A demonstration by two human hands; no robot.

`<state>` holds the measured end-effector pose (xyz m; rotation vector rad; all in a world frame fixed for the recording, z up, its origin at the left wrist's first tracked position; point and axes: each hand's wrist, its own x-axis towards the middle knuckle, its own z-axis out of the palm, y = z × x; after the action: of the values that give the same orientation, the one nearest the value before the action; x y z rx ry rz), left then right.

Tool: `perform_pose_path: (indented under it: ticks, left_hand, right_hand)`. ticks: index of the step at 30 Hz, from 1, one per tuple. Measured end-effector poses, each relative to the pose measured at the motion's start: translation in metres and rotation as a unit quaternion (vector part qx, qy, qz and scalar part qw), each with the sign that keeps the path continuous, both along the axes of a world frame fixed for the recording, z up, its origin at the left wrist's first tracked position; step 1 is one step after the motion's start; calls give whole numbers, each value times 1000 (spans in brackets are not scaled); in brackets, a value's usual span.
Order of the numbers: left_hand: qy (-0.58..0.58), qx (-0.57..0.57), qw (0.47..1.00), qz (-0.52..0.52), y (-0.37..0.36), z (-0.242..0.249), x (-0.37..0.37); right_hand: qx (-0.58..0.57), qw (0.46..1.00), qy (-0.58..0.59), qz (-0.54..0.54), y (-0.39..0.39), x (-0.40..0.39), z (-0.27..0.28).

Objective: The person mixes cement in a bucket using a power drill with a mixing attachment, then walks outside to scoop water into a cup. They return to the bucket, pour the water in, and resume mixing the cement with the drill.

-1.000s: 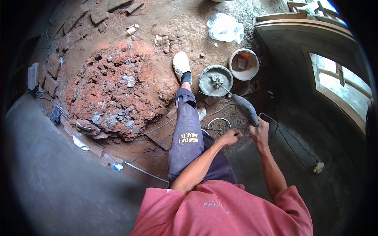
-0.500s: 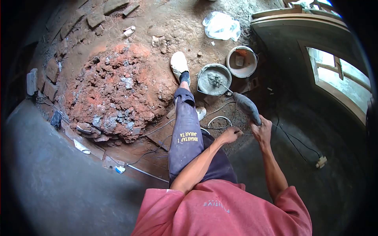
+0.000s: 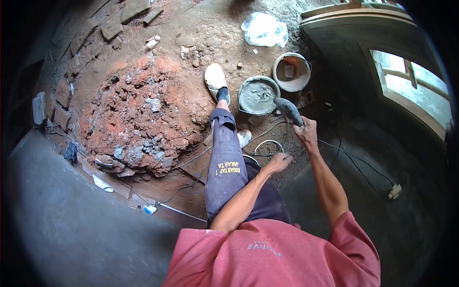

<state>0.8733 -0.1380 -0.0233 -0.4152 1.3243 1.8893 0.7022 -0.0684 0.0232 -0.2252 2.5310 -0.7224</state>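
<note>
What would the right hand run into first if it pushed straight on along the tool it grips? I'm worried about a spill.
Probably the bucket of grey mix: the right hand aims the tool into it.

I am looking down at a building site, indoors and unfinished. A heap of red brick rubble (image 3: 138,115) fills the left centre of the frame on a dirt floor. Two mortar buckets (image 3: 258,95) sit upper centre, loose cables (image 3: 354,165) trail at right, and raw grey plaster (image 3: 71,225) covers the lower left.
</note>
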Motion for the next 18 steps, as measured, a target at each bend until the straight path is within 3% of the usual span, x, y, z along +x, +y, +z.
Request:
perform_pose_path:
  ticks: [2, 5, 11, 15, 18]
  left_hand:
    - [-23, 7, 1000, -18, 0, 0, -1]
    - [66, -49, 995, 57, 9, -14, 7]
    - [41, 5, 999, 27, -6, 25, -13]
    - [27, 0, 999, 18, 1, 19, -2]
    - [20, -11, 999, -25, 7, 7, 2]
  right_hand:
    - [-2, 1000, -17, -2, 1, -2, 14]
    - [36, 999, -27, -9, 3, 18, 49]
    - [20, 999, 17, -33, 16, 47, 118]
    - [34, 999, 7, -23, 30, 42, 92]
    - [54, 997, 31, 54, 34, 26, 26]
